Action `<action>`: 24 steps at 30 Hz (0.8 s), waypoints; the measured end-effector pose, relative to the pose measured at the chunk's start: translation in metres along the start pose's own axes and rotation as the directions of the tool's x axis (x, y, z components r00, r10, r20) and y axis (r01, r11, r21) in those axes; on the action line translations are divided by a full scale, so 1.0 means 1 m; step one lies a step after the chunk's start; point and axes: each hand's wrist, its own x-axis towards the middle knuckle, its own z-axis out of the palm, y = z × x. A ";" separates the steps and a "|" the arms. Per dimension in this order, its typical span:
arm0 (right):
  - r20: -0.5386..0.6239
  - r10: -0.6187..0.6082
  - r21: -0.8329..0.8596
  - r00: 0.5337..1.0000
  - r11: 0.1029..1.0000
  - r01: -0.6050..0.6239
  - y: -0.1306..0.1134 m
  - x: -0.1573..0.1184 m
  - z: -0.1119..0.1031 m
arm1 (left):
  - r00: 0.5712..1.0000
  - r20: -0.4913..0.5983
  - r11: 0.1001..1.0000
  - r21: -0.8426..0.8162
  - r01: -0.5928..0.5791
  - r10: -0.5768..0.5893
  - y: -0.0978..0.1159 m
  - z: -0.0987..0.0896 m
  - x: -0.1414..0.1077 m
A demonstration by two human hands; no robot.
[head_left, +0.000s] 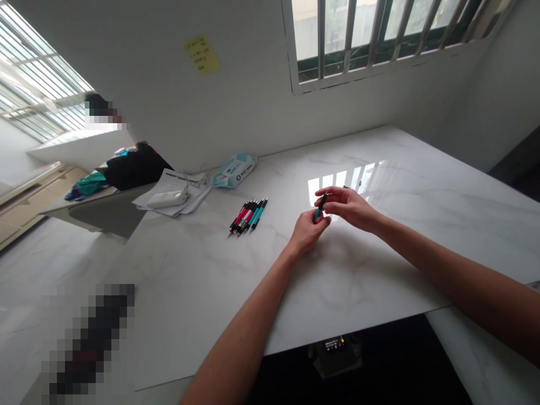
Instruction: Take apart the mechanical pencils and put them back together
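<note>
Hands together above a white marble table (422,191), fingers of both closed on a teal-and-black pen (319,208), tilted in mid-air above the tabletop. Left hand (307,233) pinching the pen's lower, teal end; right hand (348,208) holding its upper, dark end from the right. A little left of the hands, lying on the marble, a row of pens (248,215), side by side, pink and teal barrels with black parts, tips toward the near side. Farther left by the far edge, loose papers (172,194) under a white device (167,198), exact kind hard to tell, and just beyond, a blue-and-white packet of wipes (234,170).
</note>
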 end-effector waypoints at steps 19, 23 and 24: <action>-0.024 -0.005 0.043 1.000 0.999 0.006 0.003 0.000 0.000 | 1.000 -0.011 1.000 0.022 -0.017 0.018 0.002 0.001 0.000; -0.021 -0.002 0.089 1.000 0.996 0.004 0.002 -0.001 0.001 | 1.000 -0.012 1.000 0.005 -0.025 0.025 0.001 0.001 0.000; -0.016 0.003 0.086 1.000 0.996 -0.001 0.001 -0.001 0.001 | 1.000 -0.015 1.000 0.002 -0.019 0.019 0.001 0.001 0.000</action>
